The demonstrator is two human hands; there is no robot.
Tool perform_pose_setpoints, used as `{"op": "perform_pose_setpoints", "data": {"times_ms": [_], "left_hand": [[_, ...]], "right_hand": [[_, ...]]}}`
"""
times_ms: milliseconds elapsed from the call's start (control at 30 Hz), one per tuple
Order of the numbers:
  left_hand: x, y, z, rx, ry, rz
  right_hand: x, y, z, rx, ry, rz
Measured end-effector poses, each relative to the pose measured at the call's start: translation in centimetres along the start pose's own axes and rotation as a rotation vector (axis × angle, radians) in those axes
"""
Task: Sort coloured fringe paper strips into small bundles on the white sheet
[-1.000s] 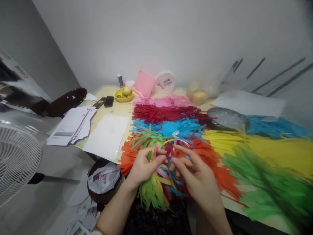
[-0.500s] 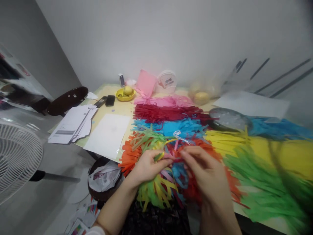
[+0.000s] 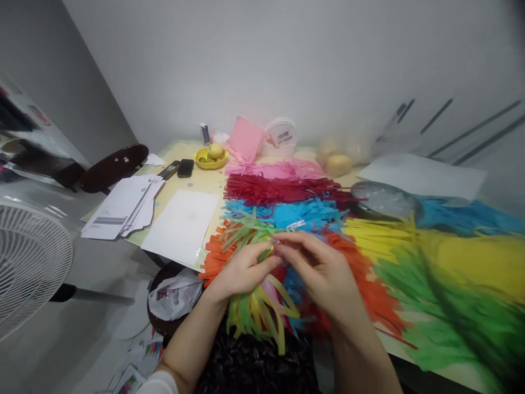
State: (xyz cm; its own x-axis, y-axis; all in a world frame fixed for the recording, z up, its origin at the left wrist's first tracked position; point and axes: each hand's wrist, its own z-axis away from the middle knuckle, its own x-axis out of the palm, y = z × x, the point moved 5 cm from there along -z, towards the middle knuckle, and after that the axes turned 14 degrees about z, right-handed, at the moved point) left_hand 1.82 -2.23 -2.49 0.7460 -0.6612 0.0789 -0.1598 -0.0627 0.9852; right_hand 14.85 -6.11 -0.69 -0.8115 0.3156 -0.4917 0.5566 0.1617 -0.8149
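Both hands meet over the near edge of the table. My left hand [image 3: 248, 268] is closed in a pinch on a bunch of green and yellow paper fringe [image 3: 258, 314], whose strips hang below it. Fingers of my right hand [image 3: 315, 268] press together on the same bunch, right beside the left thumb; a bit of pink shows between the fingertips. Orange paper fringe [image 3: 361, 273] lies under and beside the hands. Beyond them spread blue fringe [image 3: 283, 212], dark red fringe [image 3: 279, 189] and pink fringe [image 3: 287, 169].
To the right lie yellow fringe [image 3: 381, 235], green fringe [image 3: 443, 306] and a dark oval tray [image 3: 385, 200]. White sheets [image 3: 180, 224], printed papers [image 3: 118, 208], a phone [image 3: 186, 168] and a yellow fruit bowl [image 3: 211, 158] sit left. A fan [image 3: 33, 268] stands beside the table.
My right hand has moved left, up against my left hand. The pink strip that stretched between the hands is now mostly hidden by the fingers.
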Motion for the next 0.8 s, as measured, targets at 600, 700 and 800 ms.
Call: {"op": "perform_pose_setpoints", "data": {"times_ms": [600,700,800], "left_hand": [[-1.5,-2.5,0.0,-0.028,0.408,0.495],[-1.5,-2.4,0.0,-0.034,0.407,0.503],[-1.4,-2.3,0.0,-0.059,0.401,0.524]], "right_hand": [[0.4,2.0,1.7,0.14,0.076,0.017],[0.4,2.1,1.8,0.163,0.086,-0.019],[0.3,2.1,1.9,0.172,0.085,-0.035]]}}
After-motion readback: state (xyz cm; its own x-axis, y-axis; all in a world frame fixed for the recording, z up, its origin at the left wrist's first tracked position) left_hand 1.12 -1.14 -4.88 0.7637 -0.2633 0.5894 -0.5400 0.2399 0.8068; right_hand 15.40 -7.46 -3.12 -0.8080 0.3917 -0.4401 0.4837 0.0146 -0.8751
